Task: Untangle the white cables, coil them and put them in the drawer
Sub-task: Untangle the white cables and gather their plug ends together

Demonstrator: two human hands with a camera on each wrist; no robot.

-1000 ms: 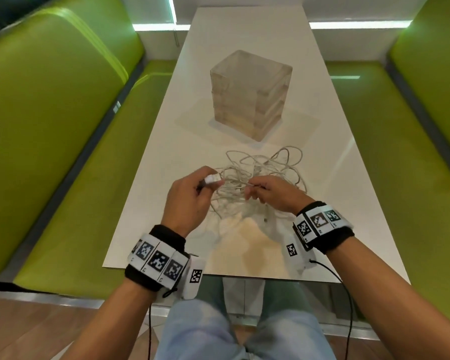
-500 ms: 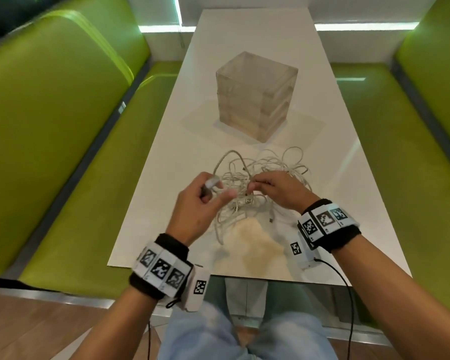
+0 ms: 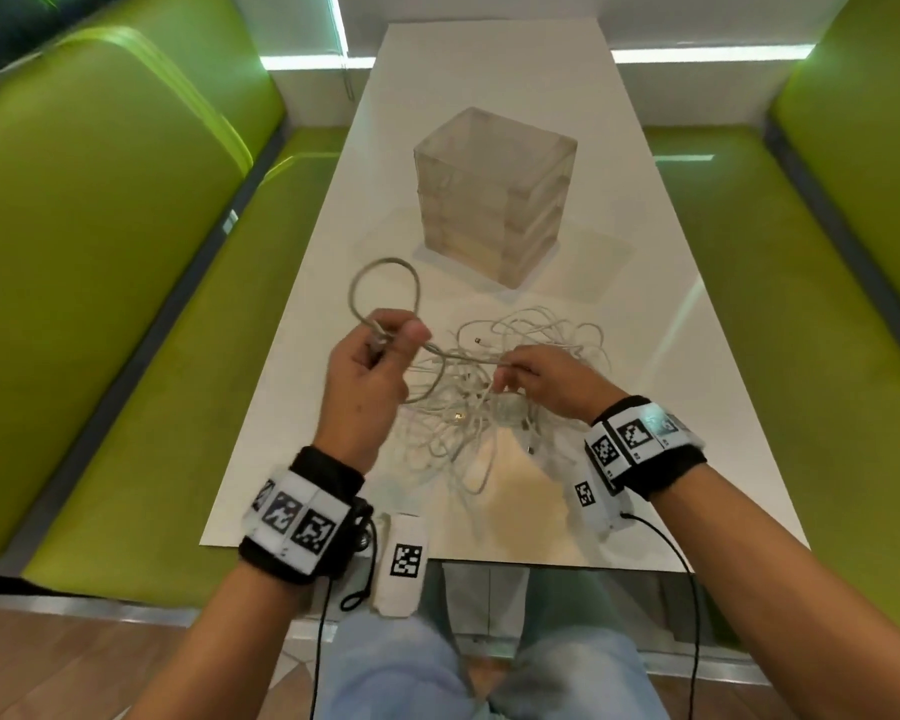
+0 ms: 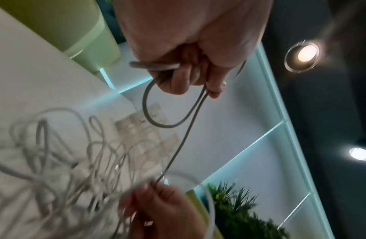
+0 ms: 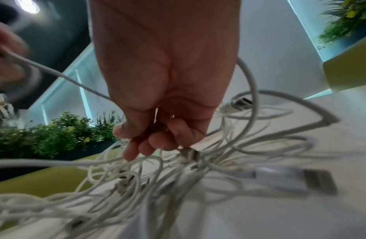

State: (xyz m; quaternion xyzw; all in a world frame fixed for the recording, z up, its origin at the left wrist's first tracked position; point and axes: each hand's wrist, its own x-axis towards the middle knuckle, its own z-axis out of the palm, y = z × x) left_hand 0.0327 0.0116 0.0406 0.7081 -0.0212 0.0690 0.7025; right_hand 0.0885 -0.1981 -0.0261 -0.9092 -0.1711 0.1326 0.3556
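Green padded benches [image 3: 126, 283] flank a long white worktop [image 3: 489, 65]. On it stands a translucent drawer unit [image 3: 494, 194], its drawers closed, beyond a heap of tangled white cables [image 3: 489, 407] near the front edge. A second ago both hands worked close together in the heap; now the left hand [image 3: 370, 381] has risen and pulled left, fingers curled round one cable [image 3: 463, 358] with a fresh loop [image 3: 385, 291] standing above its fist. That cable runs taut to the right hand [image 3: 546, 379], which pinches it just above the heap, apparently feeding it out. So coiling of a first cable looks begun, though its far end is still buried. Other strands and several plugs [image 5: 237, 103] cross around the right fingers [image 5: 155, 142] and could snag as more length is drawn. Nothing has reached the drawers yet.
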